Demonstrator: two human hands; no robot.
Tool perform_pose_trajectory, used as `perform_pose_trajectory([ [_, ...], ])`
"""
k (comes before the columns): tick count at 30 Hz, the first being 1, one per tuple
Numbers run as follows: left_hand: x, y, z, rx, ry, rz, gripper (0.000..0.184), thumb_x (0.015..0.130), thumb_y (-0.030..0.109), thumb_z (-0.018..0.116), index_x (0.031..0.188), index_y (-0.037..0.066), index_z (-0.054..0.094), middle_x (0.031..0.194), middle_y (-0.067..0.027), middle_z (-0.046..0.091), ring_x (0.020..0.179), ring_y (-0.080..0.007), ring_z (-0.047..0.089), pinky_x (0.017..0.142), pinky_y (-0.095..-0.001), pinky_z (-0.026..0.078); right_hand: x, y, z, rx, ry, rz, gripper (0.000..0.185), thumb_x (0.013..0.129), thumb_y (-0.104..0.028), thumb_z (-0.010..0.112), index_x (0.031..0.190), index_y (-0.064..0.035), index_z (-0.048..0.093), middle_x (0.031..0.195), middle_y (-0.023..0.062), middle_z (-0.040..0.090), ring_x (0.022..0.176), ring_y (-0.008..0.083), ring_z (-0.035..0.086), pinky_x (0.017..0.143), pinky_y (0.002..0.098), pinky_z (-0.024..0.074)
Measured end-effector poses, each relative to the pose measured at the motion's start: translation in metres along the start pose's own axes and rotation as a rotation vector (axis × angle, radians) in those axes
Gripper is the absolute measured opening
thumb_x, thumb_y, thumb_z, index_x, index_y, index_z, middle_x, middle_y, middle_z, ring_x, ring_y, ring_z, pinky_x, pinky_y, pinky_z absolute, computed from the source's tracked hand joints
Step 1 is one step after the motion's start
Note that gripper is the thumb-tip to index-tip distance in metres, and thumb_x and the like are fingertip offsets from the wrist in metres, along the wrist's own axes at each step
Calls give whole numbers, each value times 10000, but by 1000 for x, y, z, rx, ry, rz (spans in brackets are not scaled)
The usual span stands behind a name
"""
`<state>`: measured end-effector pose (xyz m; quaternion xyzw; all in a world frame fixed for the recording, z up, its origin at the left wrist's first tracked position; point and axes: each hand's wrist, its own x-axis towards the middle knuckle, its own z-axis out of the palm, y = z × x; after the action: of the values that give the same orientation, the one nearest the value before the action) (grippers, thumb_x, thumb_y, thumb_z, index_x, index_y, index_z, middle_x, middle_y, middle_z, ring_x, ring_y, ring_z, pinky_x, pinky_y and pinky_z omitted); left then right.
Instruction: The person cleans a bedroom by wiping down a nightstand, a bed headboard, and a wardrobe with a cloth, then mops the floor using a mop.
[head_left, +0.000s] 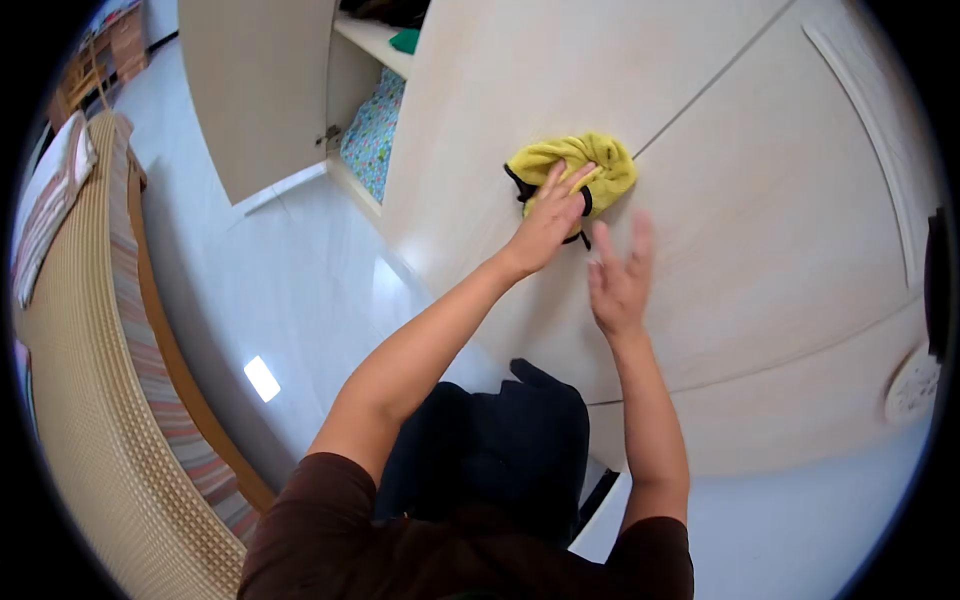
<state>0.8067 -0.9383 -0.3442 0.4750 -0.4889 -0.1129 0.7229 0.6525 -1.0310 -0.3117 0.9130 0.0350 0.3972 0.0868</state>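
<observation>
One yellow cloth (608,172), black trim, bunched up against the pale panel (520,80) — sits at the near end of the visible diagonal seam (715,80), well in from the panel's left edge. Left hand (552,222) is on it: fingers extended, slightly spread, laid over the cloth's near side and pressing it to the panel. Not closed round it as far as visible; thumb side partly lost in the folds.

Right hand (620,297) is open and empty, fingers apart and blurred, near the cloth's lower right side, apart from it. Can't tell if it touches the panel.

Left of the panel edge: open cabinet door (262,100), hinge (328,137) showing, with floral fabric (374,135) in the lower compartment and a green item (405,41) on the shelf (372,42) above. Right side of the panel has a long raised pale strip (880,155) — round perforated piece (911,384) near the lower right corner.

Far left: woven mat (110,400) over a striped cover (180,420), folded striped cloth (52,205) on its far end. Shiny pale floor (310,260) between.
</observation>
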Motion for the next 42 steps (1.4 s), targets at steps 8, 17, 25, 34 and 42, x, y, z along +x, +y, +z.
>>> perform_pose_trajectory([
  [8, -27, -5, -54, -635, 28, -486, 640, 1037, 549, 332, 1494, 102, 361, 1505, -41, 408, 1368, -199, 381, 1099, -340, 326, 41, -29, 88, -125, -123, 27, 727, 796, -372, 739, 1458, -243, 467, 1598, 95, 280, 1465, 303, 270, 1108, 584, 294],
  [17, -156, -64, -137, -248, 735, -680, 535, 991, 494, 485, 1320, 83, 578, 1367, -61, 549, 1145, -204, 583, 993, -385, 406, 71, -1, 125, -463, -119, -130, 752, 837, -253, 692, 1510, -283, 358, 1610, 58, 259, 1449, 245, 315, 1095, 541, 319],
  [25, -218, -90, -107, -174, 744, -840, 423, 1006, 361, 516, 1258, 34, 610, 1197, -75, 639, 1053, -179, 602, 929, -322, 422, 148, -35, 237, -233, -108, -241, 723, 855, -319, 694, 1500, -214, 383, 1609, 90, 254, 1463, 278, 283, 1127, 538, 300],
  [34, -304, -125, -104, -102, 804, -965, 406, 995, 312, 545, 1260, 11, 610, 1125, -77, 661, 1002, -167, 601, 924, -315, 434, -145, -54, 376, -96, -1000, -603, 570, 944, -156, 459, 1505, -218, 375, 1612, 56, 268, 1466, 233, 281, 1062, 368, 431],
  [42, -316, -133, -112, 8, 782, -978, 377, 981, 284, 565, 1226, 5, 632, 1036, -46, 657, 943, -143, 590, 876, -289, 456, -36, -53, 334, -270, -441, -483, 525, 934, -159, 481, 1457, -134, 436, 1574, 141, 309, 1453, 316, 289, 1193, 482, 226],
])
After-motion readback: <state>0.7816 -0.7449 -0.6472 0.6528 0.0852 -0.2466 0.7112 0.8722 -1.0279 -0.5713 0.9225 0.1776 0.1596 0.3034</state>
